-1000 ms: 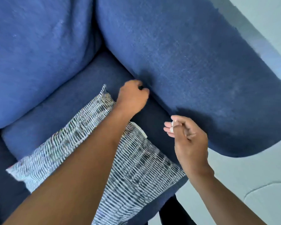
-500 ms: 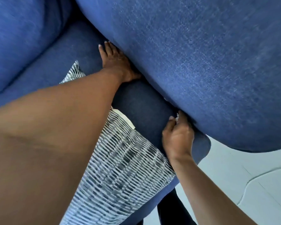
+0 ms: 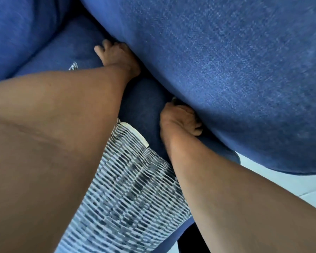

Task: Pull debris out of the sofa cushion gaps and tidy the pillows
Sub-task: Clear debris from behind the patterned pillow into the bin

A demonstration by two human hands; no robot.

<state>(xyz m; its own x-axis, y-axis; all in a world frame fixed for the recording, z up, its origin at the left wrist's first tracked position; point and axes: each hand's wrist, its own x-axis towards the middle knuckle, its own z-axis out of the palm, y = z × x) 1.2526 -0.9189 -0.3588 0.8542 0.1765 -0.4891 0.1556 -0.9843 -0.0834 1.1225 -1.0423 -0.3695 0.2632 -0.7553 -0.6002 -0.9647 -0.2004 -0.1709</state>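
The gap (image 3: 151,84) between the seat cushion (image 3: 69,50) and the armrest (image 3: 226,70) is running from the far middle toward the near right. The left hand (image 3: 117,57) is pressing into its far end, fingers together and partly hidden. The right hand (image 3: 179,119) is curling into the gap nearer by, fingers tucked under the armrest; whether it is pinching anything cannot be told. A patterned pillow (image 3: 131,194) is lying on the seat cushion between the forearms.
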